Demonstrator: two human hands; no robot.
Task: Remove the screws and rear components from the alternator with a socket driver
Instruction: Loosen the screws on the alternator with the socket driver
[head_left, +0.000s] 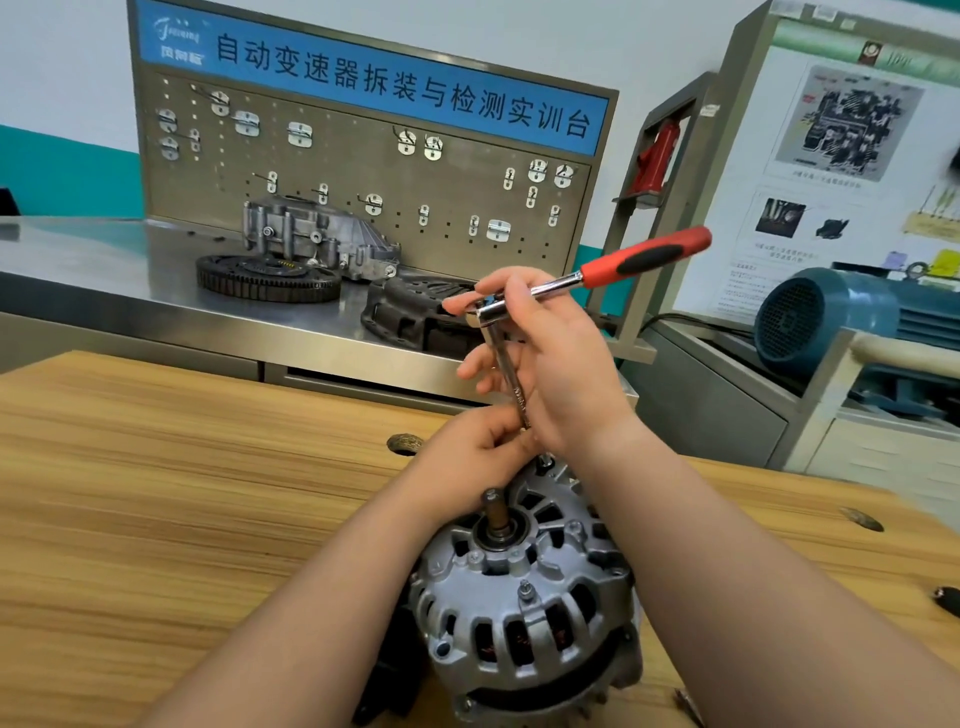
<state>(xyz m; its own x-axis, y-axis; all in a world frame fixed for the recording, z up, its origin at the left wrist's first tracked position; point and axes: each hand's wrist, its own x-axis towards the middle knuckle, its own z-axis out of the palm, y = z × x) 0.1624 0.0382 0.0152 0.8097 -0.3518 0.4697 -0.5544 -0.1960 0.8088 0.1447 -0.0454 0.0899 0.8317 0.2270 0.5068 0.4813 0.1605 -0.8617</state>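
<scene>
Wooden table (156, 493) with alternator (519, 597) near, steel bench (104, 260) and pegboard (363, 171) far, right hand (556, 364) curled round ratchet (644, 257) head, left hand (467, 460) pinching its extension bar (518, 400)

The alternator (519, 597) is silver-grey cast metal, and its dark slots show copper-orange windings. The socket driver (644, 257) has a red handle with a black inlay and a bright chrome shank. The worktop (156, 493) is pale honey-brown wood with streaky grain and dark knots. Behind it, a grey pegboard (363, 171) dotted with holes carries a blue banner (395, 78) with black characters. The toothed ring (265, 283) is black, the jack (657, 156) red, the motor (831, 312) blue-grey, and the wall (62, 78) white above a teal band.
</scene>
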